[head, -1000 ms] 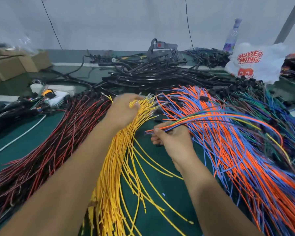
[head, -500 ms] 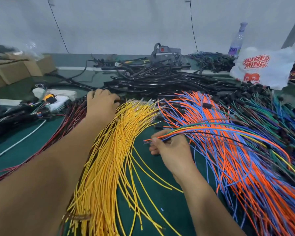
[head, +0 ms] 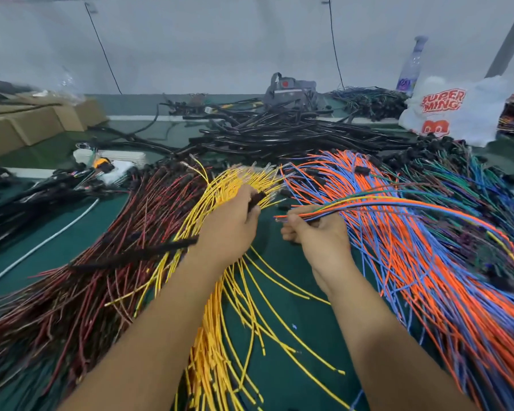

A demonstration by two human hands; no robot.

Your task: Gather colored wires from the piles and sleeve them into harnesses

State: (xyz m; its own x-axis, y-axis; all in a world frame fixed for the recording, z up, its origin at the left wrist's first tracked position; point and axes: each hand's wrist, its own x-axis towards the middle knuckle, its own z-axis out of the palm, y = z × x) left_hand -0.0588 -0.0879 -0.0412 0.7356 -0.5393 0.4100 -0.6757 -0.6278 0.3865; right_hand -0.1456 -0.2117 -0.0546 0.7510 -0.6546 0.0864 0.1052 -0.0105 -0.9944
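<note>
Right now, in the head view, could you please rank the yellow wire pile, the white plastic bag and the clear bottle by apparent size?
1. yellow wire pile, nearest the camera, so inflated
2. white plastic bag
3. clear bottle, partly behind the bag

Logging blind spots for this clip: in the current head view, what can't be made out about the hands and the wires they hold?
- Left hand: seen from the back, so its fingertips' hold on the dark wire is hidden.
- Dark wire: motion-blurred; its color and whether it is sleeved are unclear.
- Right hand: how many wires are in the mixed bundle is too fine to count.
- Bundle's far end: lost among the orange and blue pile.
</note>
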